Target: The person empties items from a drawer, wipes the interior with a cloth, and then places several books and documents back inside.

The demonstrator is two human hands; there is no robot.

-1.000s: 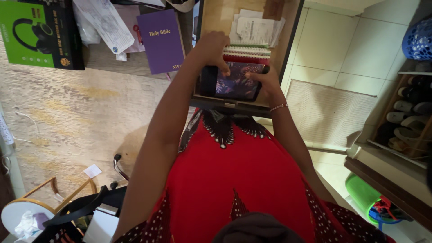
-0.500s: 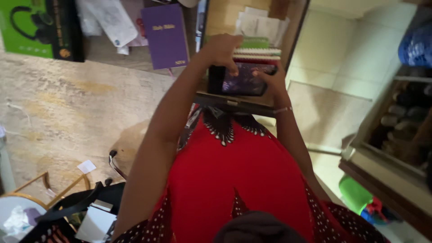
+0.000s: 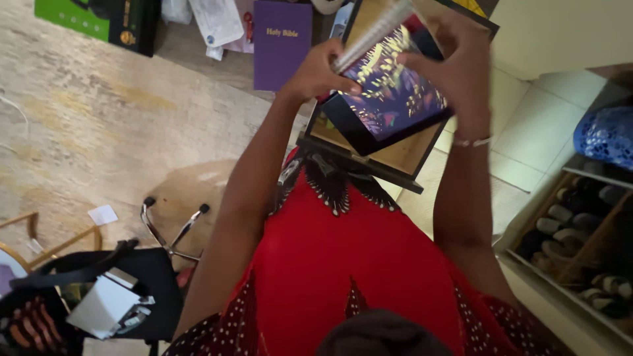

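The spiral notebook (image 3: pixel 395 92) has risen above the open wooden box (image 3: pixel 369 155) — left hand (image 3: pixel 316 69) and right hand (image 3: pixel 455 62) now grip its edges.

One notebook (image 3: pixel 394 92), one purple book (image 3: pixel 282 43), perhaps ten shoes (image 3: pixel 580 231).

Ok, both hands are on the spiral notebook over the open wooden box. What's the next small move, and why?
Probably lift the spiral notebook a little further clear, keeping both hands on it. It is tilted, with its lower corner over the wooden box and close to its dark frame. The left hand pinches only the spiral edge, while the right hand grips the opposite side.
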